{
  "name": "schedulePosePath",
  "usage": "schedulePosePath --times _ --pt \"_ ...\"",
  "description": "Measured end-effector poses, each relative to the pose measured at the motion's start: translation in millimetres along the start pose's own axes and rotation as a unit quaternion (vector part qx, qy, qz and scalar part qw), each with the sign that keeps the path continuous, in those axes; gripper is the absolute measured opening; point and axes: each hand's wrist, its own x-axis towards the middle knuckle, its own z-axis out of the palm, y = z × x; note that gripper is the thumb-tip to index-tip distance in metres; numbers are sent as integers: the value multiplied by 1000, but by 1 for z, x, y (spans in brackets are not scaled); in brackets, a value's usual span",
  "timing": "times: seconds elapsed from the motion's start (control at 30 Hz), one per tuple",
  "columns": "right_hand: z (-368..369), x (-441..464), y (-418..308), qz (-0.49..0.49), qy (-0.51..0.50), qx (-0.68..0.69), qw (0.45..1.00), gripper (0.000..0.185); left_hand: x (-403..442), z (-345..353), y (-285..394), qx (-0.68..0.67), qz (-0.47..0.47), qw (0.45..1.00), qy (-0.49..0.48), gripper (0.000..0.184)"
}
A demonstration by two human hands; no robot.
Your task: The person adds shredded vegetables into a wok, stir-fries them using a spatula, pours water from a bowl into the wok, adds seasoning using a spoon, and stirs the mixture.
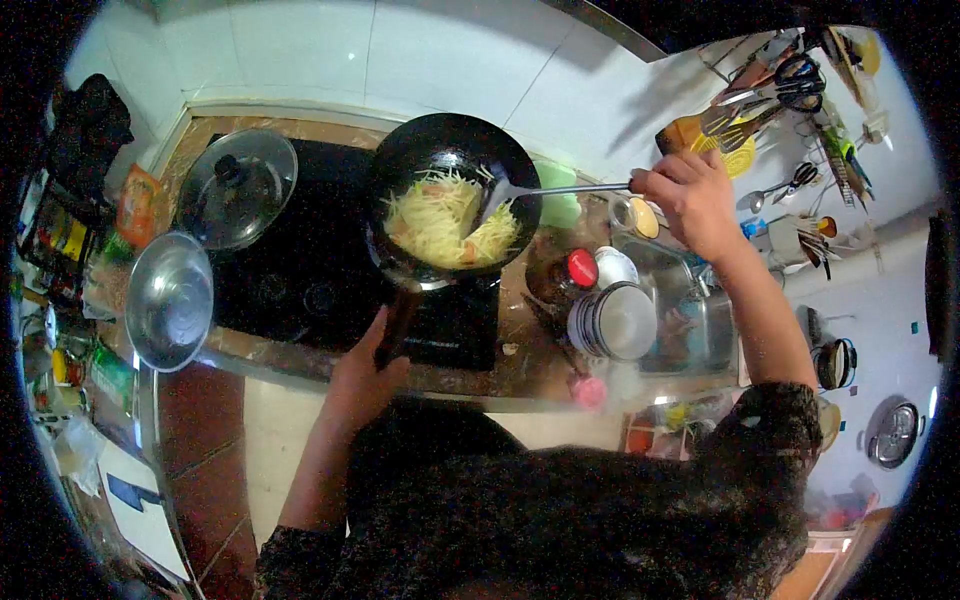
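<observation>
A black wok (455,135) sits on the dark cooktop (300,290), holding pale yellow shreds (435,222) that look like shredded potato, with a few orange bits. My left hand (368,368) is wrapped round the wok's dark handle (398,325). My right hand (690,195), at the right above the counter, grips the end of a long metal spatula (570,188). The spatula's blade reaches into the wok and touches the shreds on their right side. The shreds lie in a heap, parted near the blade.
A glass lid (238,190) lies on the left of the cooktop, with a metal bowl (170,300) before it. To the right stand stacked bowls (625,322), a red-lidded jar (580,270) and the sink (690,320). Utensils hang on the wall, including scissors (800,82).
</observation>
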Motion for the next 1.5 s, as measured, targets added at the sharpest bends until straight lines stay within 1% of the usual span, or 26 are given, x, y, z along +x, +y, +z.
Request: schedulePosePath --times 0.03,0.1,0.13,0.2,0.37,0.47,0.53,0.67,0.77,0.8,0.87,0.9,0.93,0.97,1.0,1.07,1.13,1.17,1.2,1.23,1.27,1.33,1.37,1.4,1.47,1.5 --pt "-12 -1 -2 1 -1 -1 1000 23 1 1 -3 2 12 1000 3 71" --pt "-32 -2 -10 33 -77 -33 996 25 1 4 -11 5 23 1000 1 71" --pt "-33 -3 -13 36 -79 -34 996 25 2 5 -14 0 28 1000 5 72" --pt "-33 -4 -24 -9 -141 -29 990 27 1 5 -12 -5 35 999 4 73" --pt "25 -5 -79 68 -104 -58 991 25 -1 -5 8 8 -27 999 -23 74" --pt "37 1 -79 135 -86 -50 986 22 -2 -4 5 -13 -22 999 -24 73" --pt "20 -2 -64 199 -159 -26 967 21 -1 -2 -3 22 1 1000 -15 73" --pt "29 -5 -73 255 -82 -58 962 30 0 -1 -5 63 36 997 -1 73" --pt "71 -4 -114 273 -44 21 961 42 1 -2 -4 106 2 994 -23 76" --pt "76 -3 -133 269 -37 6 963 46 2 -3 -2 113 11 993 -31 76" --pt "88 -6 -165 306 -104 120 939 50 3 -5 3 20 -83 994 -71 77" --pt "85 -6 -178 319 -118 148 929 49 3 -5 6 32 -69 993 -92 77" --pt "83 -9 -188 334 -131 177 916 48 1 -4 11 -14 -64 995 -78 75" --pt "85 -14 -196 349 -105 208 908 49 0 -2 12 -61 -62 994 -66 74" --pt "89 -19 -202 361 -78 239 898 49 1 0 11 -50 -54 993 -89 74" --pt "89 -27 -211 385 -20 261 885 51 3 0 -3 -70 -10 995 -76 68" --pt "73 -38 -212 416 -55 288 861 51 2 -1 -26 -66 16 994 -88 62" --pt "67 -46 -212 425 2 303 853 49 4 0 -29 47 62 997 5 60" --pt "62 -53 -212 430 61 317 843 47 4 3 -28 156 108 977 101 58" --pt "59 -66 -207 442 31 346 827 45 -8 4 9 -28 66 989 132 52" --pt "57 -83 -204 449 32 348 822 45 -11 5 11 -22 68 989 126 52" --pt "57 -123 -198 479 100 323 810 42 -15 7 15 111 217 927 284 47" --pt "59 -145 -196 520 101 343 776 37 -19 16 28 118 284 896 320 39" --pt "65 -168 -193 557 103 363 740 34 -19 31 25 121 287 895 320 39" --pt "80 -215 -186 633 103 383 665 32 -19 74 25 31 285 902 323 32" --pt "86 -234 -178 631 105 384 666 32 -22 85 41 125 390 879 244 28"
